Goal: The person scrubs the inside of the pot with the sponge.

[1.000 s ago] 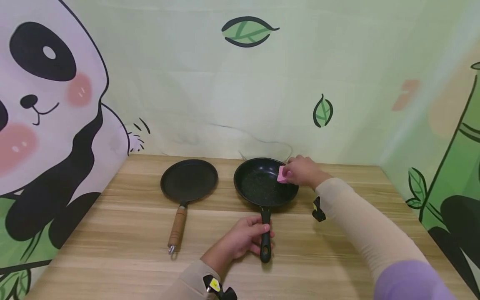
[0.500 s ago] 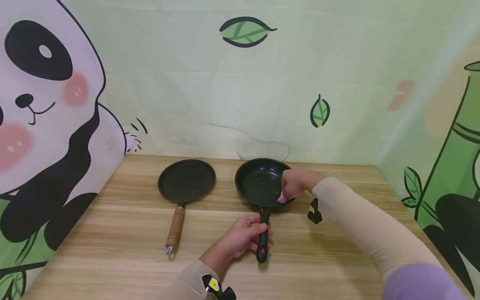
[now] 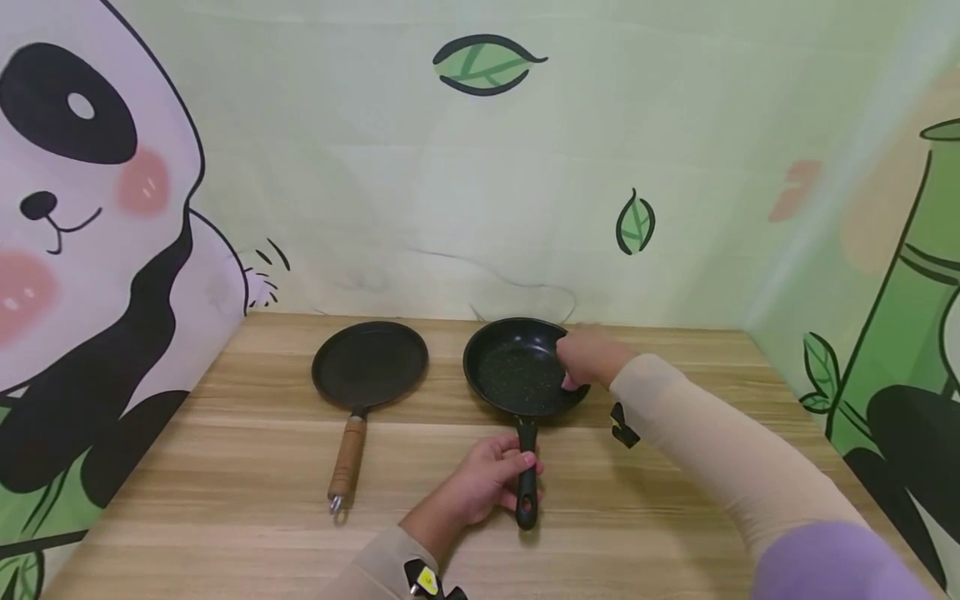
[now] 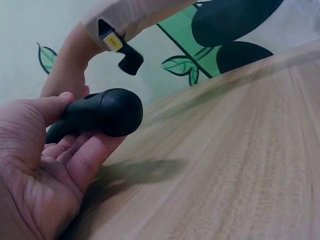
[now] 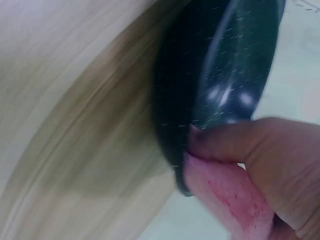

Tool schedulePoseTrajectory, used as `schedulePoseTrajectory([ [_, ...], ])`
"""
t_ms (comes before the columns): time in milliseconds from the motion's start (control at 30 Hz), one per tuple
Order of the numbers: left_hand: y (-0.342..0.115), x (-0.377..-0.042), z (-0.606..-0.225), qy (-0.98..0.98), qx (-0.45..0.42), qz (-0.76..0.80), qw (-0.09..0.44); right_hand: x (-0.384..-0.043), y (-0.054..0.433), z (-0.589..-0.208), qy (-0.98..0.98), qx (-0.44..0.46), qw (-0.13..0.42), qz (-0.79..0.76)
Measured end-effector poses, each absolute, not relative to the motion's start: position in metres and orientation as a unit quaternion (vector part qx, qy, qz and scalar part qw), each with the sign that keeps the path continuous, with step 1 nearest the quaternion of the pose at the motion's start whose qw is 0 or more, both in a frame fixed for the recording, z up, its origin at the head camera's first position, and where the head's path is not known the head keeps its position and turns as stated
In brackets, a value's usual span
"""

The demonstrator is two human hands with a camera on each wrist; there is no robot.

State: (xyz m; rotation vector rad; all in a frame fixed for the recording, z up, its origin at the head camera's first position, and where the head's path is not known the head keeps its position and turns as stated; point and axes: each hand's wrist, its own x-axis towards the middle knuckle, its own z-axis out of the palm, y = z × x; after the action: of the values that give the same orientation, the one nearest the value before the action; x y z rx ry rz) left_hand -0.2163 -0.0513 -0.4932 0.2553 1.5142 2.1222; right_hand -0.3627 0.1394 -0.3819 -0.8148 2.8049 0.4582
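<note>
A black speckled frying pan (image 3: 517, 367) sits on the wooden table, its black handle (image 3: 527, 492) pointing toward me. My left hand (image 3: 480, 479) grips that handle, thumb on top and fingers curled beneath; the rounded handle end (image 4: 120, 112) sticks out past the fingers in the left wrist view. At the pan's right side, my right hand (image 3: 594, 356) pinches a pink sponge (image 5: 227, 192) against the rim. In the right wrist view the sponge lies over the pan's edge, thumb on the inner side. From the head view the hand hides most of the sponge.
Left of the frying pan lies a flat black pan (image 3: 370, 364) with a wooden handle (image 3: 348, 460). Behind the table (image 3: 247, 467) rises a pale green printed backdrop (image 3: 360, 167), close to both pans' far rims.
My right hand has slid the sponge along the pan's right side toward the handle, then a little back away from it. The left hand keeps its grip on the handle.
</note>
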Motion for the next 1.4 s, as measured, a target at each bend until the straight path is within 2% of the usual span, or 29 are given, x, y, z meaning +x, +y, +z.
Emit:
schedulePoseTrajectory([
  [100,-0.05,-0.217,-0.493,0.557,0.094,0.783,0.26,-0.372,0.144,-0.391,0.938,-0.295,0.015,0.183],
  [200,-0.05,-0.217,-0.494,0.56,0.092,0.78,0.264,-0.38,0.148,-0.402,0.935,-0.305,-0.033,0.178],
  [433,-0.049,-0.217,-0.494,0.566,0.092,0.775,0.265,-0.397,0.146,-0.417,0.936,-0.315,-0.1,0.126],
  [900,-0.052,-0.216,-0.492,0.557,0.104,0.776,0.278,-0.419,0.121,-0.441,0.938,-0.308,-0.154,0.031],
  [1267,-0.049,-0.215,-0.489,0.562,0.107,0.773,0.275,-0.422,0.107,-0.45,0.915,-0.353,-0.196,-0.018],
  [1400,-0.049,-0.215,-0.489,0.561,0.098,0.773,0.278,-0.421,0.1,-0.453,0.902,-0.382,-0.193,-0.048],
])
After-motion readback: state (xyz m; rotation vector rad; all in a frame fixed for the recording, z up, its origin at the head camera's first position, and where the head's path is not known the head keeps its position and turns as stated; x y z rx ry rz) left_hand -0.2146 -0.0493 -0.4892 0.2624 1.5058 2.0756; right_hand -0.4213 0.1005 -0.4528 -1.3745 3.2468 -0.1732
